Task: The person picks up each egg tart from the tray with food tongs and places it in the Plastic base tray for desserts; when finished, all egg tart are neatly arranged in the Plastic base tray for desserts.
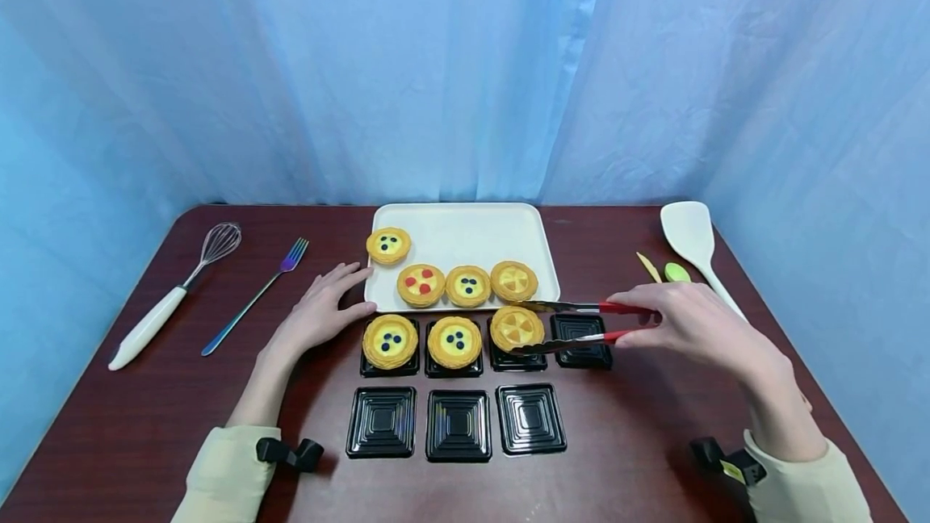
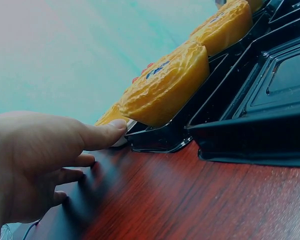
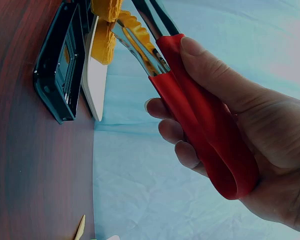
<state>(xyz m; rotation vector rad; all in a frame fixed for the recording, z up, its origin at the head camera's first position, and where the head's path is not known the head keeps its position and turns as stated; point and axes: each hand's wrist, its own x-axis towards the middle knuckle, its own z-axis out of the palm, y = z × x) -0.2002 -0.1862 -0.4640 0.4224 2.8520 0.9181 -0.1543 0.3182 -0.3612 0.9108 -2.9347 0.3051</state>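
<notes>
My right hand (image 1: pixel 690 325) grips metal tongs with red handles (image 3: pixel 190 107). The spread tips of the tongs lie on either side of an egg tart (image 1: pixel 517 326) with pale yellow wedges, which sits at the third black square tray of the upper row. Fingers extended, my left hand (image 1: pixel 316 311) rests at the left edge of the white serving tray (image 1: pixel 465 234), its thumb at the near corner. Two blueberry-topped tarts, one at the left (image 1: pixel 390 341) and one beside it (image 1: pixel 454 342), sit on black trays. Several more tarts are on the white tray, one red-dotted (image 1: pixel 421 285).
A black tray (image 1: pixel 581 337) stands under the tongs at the right, and three more form the front row (image 1: pixel 458 424). A whisk (image 1: pixel 174 297) and a fork (image 1: pixel 254 297) lie left. At right are a white spatula (image 1: pixel 690 236), a yellow utensil (image 1: pixel 649 266) and a green object (image 1: pixel 676 272).
</notes>
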